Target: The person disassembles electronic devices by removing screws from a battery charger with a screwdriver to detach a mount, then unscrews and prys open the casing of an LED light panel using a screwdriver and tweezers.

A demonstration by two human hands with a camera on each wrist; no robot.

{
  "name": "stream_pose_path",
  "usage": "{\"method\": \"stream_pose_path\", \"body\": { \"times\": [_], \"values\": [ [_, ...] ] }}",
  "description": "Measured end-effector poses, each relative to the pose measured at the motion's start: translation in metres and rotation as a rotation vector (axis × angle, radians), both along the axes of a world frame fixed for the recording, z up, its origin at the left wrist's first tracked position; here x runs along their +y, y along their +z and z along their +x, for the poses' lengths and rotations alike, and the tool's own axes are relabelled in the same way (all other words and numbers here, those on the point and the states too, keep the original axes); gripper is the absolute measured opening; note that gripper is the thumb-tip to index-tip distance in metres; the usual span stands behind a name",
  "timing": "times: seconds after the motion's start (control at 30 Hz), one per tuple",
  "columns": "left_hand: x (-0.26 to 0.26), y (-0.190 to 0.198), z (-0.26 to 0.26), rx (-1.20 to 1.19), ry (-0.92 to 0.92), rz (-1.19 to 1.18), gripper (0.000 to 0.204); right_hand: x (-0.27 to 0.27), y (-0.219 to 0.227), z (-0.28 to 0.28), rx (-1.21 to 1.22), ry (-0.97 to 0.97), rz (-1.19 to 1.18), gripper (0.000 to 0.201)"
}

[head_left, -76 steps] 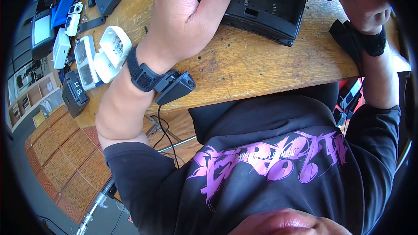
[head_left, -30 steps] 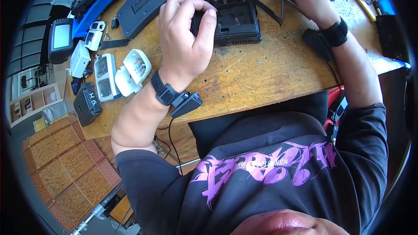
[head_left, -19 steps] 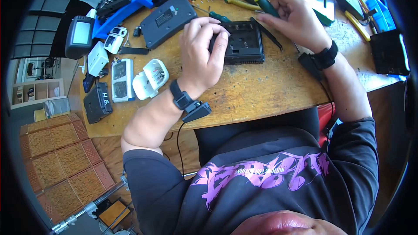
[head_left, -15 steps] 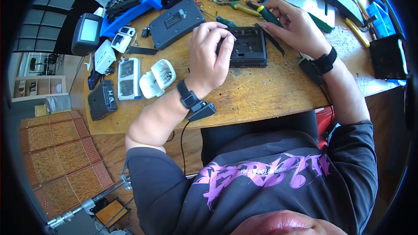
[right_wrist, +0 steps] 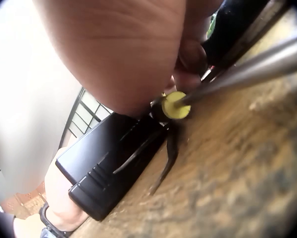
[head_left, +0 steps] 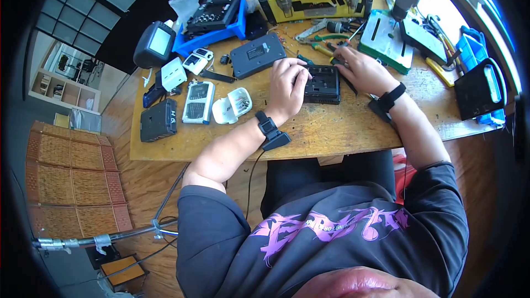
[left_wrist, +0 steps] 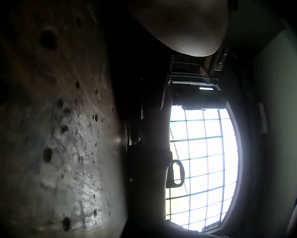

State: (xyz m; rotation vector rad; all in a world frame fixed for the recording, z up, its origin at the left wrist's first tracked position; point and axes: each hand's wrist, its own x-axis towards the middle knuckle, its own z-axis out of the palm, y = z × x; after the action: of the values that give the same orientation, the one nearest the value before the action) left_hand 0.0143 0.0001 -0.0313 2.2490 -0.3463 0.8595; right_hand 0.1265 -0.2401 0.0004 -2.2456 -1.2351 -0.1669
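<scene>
A black plastic case (head_left: 323, 98) with an open battery-compartment-like inside lies on the table. My left hand (head_left: 288, 89) grips its left side, with curled fingers and thumb over the edge; the fingertips' contact is partly hidden. My right hand (head_left: 369, 73), just right of the case, holds a screwdriver with a green and yellow handle. In the right wrist view its metal shaft (right_wrist: 247, 69) points back toward the wrist, out of the yellow handle end (right_wrist: 180, 106). Black tweezers (right_wrist: 168, 158) lie below that hand, beside the case. The left wrist view is dark, mostly bare wood.
A grey panel (head_left: 256, 55) and pliers (head_left: 323, 49) lie behind the case. White housings (head_left: 223, 111) and a black unit (head_left: 158, 121) stand left. Farther back are a yellow toolbox (head_left: 317, 8) and a green drill stand (head_left: 386, 38). A black box (head_left: 479, 91) stands right.
The head view has tilted up and back, showing more of the table. The right hand came in from the upper right with the screwdriver and lowered beside the case; the left hand stays on the case.
</scene>
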Motion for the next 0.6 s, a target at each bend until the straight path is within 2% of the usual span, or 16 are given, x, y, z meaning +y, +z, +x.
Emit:
{"method": "stream_pose_path", "body": {
  "times": [0.1,0.37,0.4,0.47,0.6],
  "values": [
    [0.000,-0.002,-0.002,-0.014,0.009,-0.016,0.032,0.002,0.000,-0.004,-0.043,0.009,0.020,0.028],
    [0.001,-0.004,-0.004,-0.047,0.014,-0.062,0.028,-0.003,0.005,0.002,0.096,0.077,-0.078,0.030],
    [0.001,-0.006,-0.004,-0.055,0.017,-0.067,0.027,-0.003,0.006,-0.001,0.085,0.084,-0.088,0.030],
    [0.000,-0.002,-0.006,-0.086,0.015,-0.088,0.023,-0.004,0.010,-0.012,-0.103,0.069,-0.013,0.031],
    [0.000,-0.006,-0.006,-0.108,0.025,-0.150,0.021,-0.004,0.016,-0.033,-0.130,-0.044,-0.089,0.027]
  ]
}}
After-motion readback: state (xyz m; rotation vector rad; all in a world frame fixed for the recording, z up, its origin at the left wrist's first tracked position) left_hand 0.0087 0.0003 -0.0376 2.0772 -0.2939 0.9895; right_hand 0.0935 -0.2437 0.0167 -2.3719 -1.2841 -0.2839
